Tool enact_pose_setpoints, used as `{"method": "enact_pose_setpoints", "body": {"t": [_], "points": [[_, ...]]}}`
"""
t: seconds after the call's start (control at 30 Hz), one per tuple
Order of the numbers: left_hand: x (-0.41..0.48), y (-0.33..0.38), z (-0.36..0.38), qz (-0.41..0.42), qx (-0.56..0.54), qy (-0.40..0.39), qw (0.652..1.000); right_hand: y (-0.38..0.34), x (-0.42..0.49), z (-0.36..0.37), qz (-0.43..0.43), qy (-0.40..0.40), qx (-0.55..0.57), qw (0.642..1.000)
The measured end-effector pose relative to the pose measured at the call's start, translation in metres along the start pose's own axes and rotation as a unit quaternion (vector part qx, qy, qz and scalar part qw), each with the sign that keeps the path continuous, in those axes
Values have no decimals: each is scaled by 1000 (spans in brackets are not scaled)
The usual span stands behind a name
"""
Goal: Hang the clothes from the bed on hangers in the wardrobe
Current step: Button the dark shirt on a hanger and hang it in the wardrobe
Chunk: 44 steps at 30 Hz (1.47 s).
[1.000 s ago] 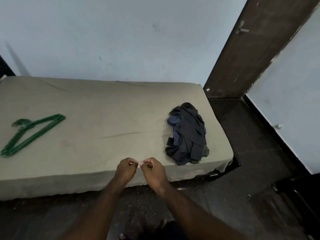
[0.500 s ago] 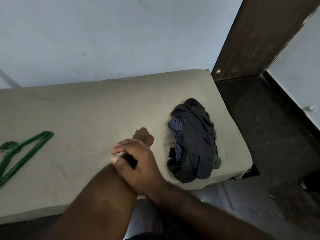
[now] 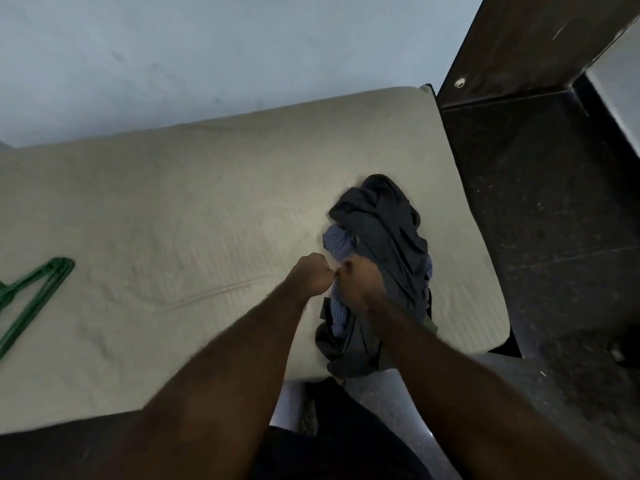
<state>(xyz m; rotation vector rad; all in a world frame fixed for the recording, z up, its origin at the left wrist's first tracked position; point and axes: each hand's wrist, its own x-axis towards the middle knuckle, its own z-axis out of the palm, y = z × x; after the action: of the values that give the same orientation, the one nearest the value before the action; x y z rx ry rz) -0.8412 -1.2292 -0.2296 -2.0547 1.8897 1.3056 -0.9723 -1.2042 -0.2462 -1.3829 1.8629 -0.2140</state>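
Dark crumpled clothes (image 3: 388, 233), one blue striped shirt (image 3: 340, 244) among them, lie soft and lumpy at the right end of the tan bed (image 3: 207, 202). None is on a hanger yet. My right hand (image 3: 363, 285) grabs the pile. My left hand (image 3: 313, 276) is a fist by the stripes; holding or not, I cannot tell. Thin green hangers (image 3: 38, 289) lie far left.

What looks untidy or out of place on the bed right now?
The clothes lie in one crumpled heap near the right end of the bed, a striped cloth tangled among dark garments. The green hangers lie loose at the far left edge, well apart from the heap. Nothing looks damaged or spilled.
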Motion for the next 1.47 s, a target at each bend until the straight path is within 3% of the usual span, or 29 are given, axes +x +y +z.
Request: {"method": "enact_pose_setpoints", "body": {"t": [0.23, 0.43, 0.53, 0.63, 0.73, 0.8, 0.87, 0.93, 1.0, 1.07, 1.13, 1.2, 1.27, 1.37, 1.47], "points": [[20, 14, -2, 16, 12, -33, 999, 59, 34, -13, 136, -54, -92, 985], [28, 6, -3, 0, 24, -53, 998, 83, 66, -23, 173, -117, -89, 974], [29, 3, -8, -4, 32, -51, 998, 87, 74, -19, 183, -71, -79, 977], [29, 3, -14, -2, 32, -42, 999, 88, 75, -21, 191, 61, 16, 980], [28, 7, -18, -22, 3, -41, 999, 67, 72, -27, 238, 122, 197, 943], [26, 12, -22, -50, -58, -30, 997, 38, 65, -29, 250, 86, 360, 895], [24, 16, -27, -75, -135, -1, 988, -1, 46, -30, 210, -23, 461, 862], [19, 18, -39, -98, -232, 13, 968, -41, 18, -23, 138, -138, 518, 832], [15, 13, -56, -130, -371, -13, 919, -72, -11, -13, 80, -226, 525, 817], [6, -1, -76, -163, -449, -58, 876, -92, -39, -2, 50, -263, 498, 825], [-6, -15, -95, -164, -445, -84, 876, -107, -59, 7, 33, -283, 495, 821], [-20, -20, -110, -130, -468, -40, 873, -120, -76, 13, 17, -268, 486, 832], [-40, -22, -125, -87, -525, 26, 846, -133, -89, 20, 25, -234, 503, 831], [-82, -28, -157, -24, -587, 119, 800, -147, -95, 33, 109, -153, 624, 758], [-136, -59, -190, 47, -627, 126, 767, -165, -107, 43, 138, -97, 727, 665]]}}
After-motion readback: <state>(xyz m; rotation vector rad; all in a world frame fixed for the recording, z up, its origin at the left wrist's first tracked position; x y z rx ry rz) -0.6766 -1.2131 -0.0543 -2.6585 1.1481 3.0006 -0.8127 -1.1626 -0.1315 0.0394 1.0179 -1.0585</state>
